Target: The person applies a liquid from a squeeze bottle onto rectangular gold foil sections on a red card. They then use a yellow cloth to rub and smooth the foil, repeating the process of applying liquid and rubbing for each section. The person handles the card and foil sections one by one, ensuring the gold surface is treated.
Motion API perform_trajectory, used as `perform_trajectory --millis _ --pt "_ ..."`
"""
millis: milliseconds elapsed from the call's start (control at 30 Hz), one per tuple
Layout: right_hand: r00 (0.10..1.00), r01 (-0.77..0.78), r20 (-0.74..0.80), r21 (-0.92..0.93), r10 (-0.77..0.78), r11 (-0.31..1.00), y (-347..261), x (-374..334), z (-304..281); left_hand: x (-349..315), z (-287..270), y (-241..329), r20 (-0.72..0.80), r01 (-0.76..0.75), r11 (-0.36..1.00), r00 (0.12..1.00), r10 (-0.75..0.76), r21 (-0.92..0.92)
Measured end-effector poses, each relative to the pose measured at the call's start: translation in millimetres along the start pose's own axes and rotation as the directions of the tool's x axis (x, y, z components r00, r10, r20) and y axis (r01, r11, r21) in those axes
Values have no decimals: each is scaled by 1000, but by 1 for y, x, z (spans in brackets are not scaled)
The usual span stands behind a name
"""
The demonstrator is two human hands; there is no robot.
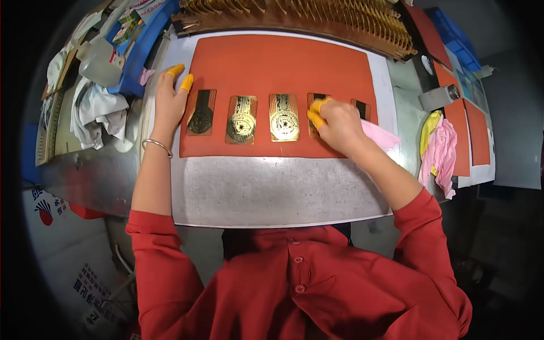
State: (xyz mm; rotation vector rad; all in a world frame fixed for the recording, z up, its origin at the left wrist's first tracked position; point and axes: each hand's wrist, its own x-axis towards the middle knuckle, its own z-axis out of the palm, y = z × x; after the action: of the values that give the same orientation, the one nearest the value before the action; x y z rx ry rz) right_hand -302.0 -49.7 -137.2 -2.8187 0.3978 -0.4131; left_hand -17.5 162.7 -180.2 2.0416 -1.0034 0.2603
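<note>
Several thin gold metal plates with engraved patterns lie in a row on an orange-red mat (277, 62). The leftmost plate (200, 113) looks dark; a second plate (242, 120) and the middle plate (284, 118) shine bright gold. My left hand (168, 97), in yellow finger cots, rests with fingers apart at the mat's left edge, holding nothing. Curled over a plate right of the middle is my right hand (341, 126), its yellow-tipped fingers on that plate, which it partly hides. A pink cloth (381, 135) sticks out from under this hand, beside the partly covered rightmost plate (361, 107).
A wooden rack with brass-coloured coils (300, 14) spans the back. At left stand a clear plastic bottle (102, 62), a blue tray (133, 71) and a white cloth (97, 113). A grey bottle (439, 98) and pink-and-yellow cloths (439, 147) are on the right.
</note>
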Motion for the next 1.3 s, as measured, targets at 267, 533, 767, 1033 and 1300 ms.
perform_trajectory --millis 267,533,767,1033,1300 --pt "997 -71 18 -13 71 997 0 14 -6 6 -2 11 20 -63 997 998 62 37" --pt "1000 14 25 -51 -13 999 5 -3 -3 0 -1 8 45 -18 1000 999 18 3" --pt "970 155 170 123 -175 980 7 -23 -15 -1 -1 -2 20 29 999 999 -28 -25" --pt "978 147 143 58 -154 987 14 -17 -12 -1 -1 3 43 100 990 994 -96 -95" --pt "986 64 150 31 -68 997 20 1 -23 2 1 5 73 121 978 991 -109 -172"
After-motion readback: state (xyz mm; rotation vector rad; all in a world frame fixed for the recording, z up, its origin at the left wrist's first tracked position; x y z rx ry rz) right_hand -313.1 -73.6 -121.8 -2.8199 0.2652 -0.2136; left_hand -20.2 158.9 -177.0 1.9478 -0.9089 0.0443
